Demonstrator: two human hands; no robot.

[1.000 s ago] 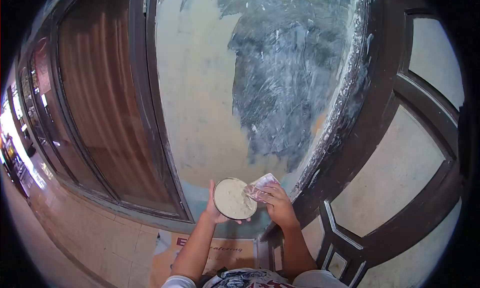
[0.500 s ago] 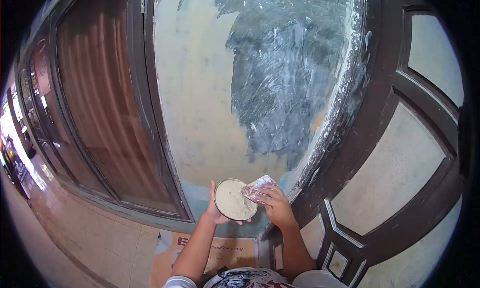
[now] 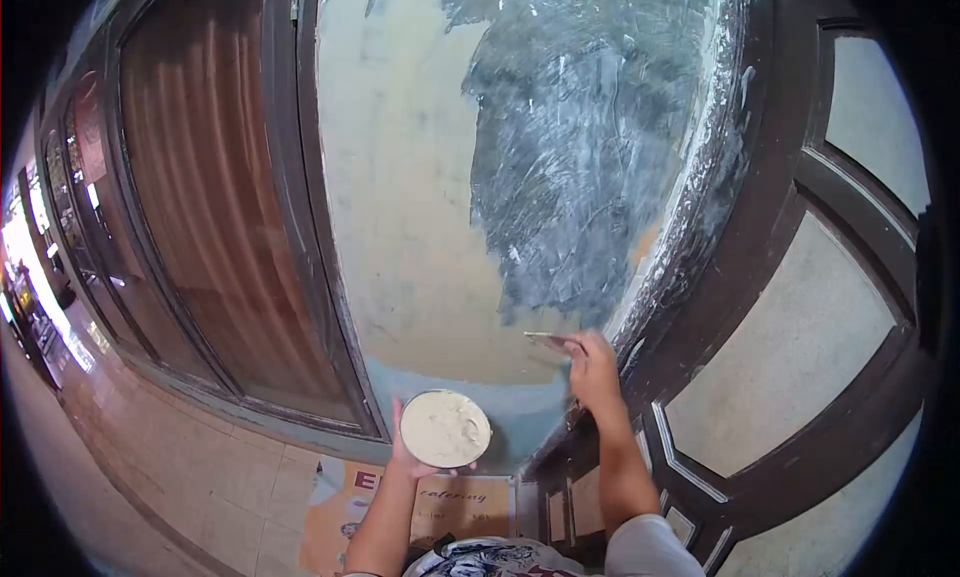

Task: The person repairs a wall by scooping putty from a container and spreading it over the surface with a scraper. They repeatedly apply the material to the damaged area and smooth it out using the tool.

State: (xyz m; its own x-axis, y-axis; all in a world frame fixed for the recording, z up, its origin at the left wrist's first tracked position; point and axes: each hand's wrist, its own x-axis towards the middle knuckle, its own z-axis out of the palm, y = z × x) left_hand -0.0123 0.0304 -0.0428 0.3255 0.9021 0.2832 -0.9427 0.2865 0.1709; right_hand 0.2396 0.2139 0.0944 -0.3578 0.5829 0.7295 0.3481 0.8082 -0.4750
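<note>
My left hand (image 3: pixel 407 455) holds a round tub of cream-coloured putty (image 3: pixel 440 429) from below and the side, its open top facing me. A hollow shows in the putty near the tub's right side. In my right hand (image 3: pixel 594 369) is a flat putty scraper (image 3: pixel 548 338), pinched between thumb and fingers, with its pale edge pointing left. The scraper is close in front of the lower wall (image 3: pixel 420 322). Cream putty covers that wall on the left and along the bottom, while a grey, streaky patch (image 3: pixel 560 197) fills the upper right.
A dark-framed glass window with a brown curtain (image 3: pixel 200 197) stands left of the wall. On the right is a dark wooden door with pale panels (image 3: pixel 790 347). A printed catering banner (image 3: pixel 470 512) lies on the tiled floor (image 3: pixel 225 477) below my arms.
My right hand has lifted the scraper out of the tub and moved it up and right to the wall. The tub in my left hand has shifted slightly left and down.
</note>
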